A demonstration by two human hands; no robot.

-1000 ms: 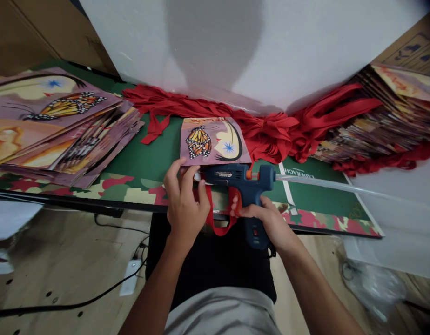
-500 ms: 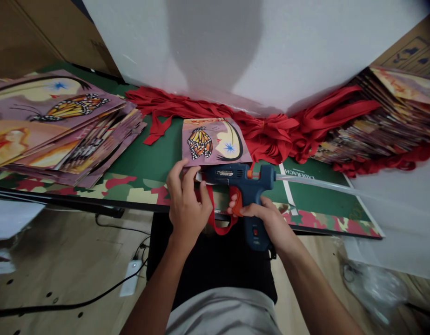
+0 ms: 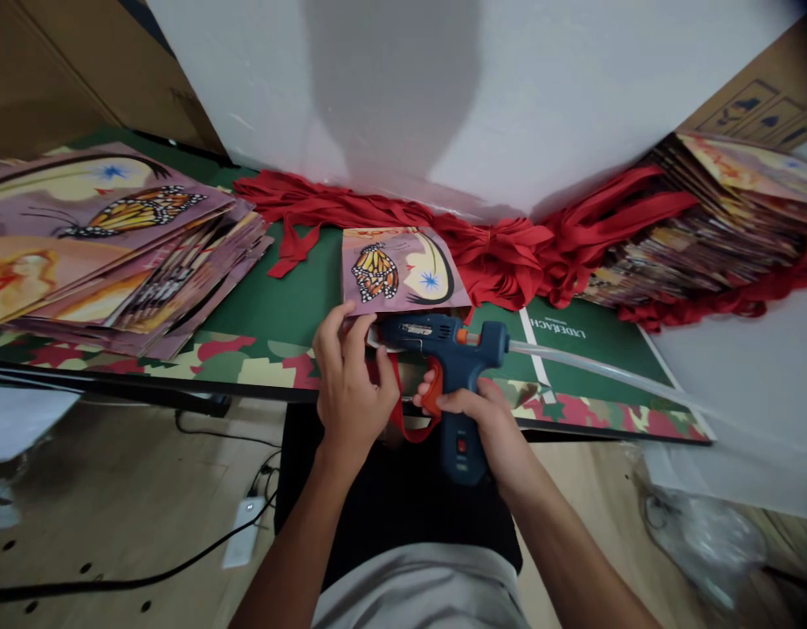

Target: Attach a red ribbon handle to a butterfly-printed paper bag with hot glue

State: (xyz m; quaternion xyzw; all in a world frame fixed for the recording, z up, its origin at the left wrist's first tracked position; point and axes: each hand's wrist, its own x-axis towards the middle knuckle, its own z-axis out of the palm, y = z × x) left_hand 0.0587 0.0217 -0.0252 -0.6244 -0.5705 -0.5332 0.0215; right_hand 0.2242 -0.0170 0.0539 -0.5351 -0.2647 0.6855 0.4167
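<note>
right hand [image 3: 486, 419] grips glue gun [image 3: 451, 349], nozzle at near edge of butterfly bag [image 3: 402, 269] on table [image 3: 279, 297] | left hand [image 3: 351, 384] pinches red ribbon [image 3: 403, 411] there | gluing looks under way, ribbon not stuck yet

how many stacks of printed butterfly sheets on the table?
2. One stack lies at the table's left end, the other stack at the far right. A single butterfly piece lies apart at the centre, by the left hand.
</note>
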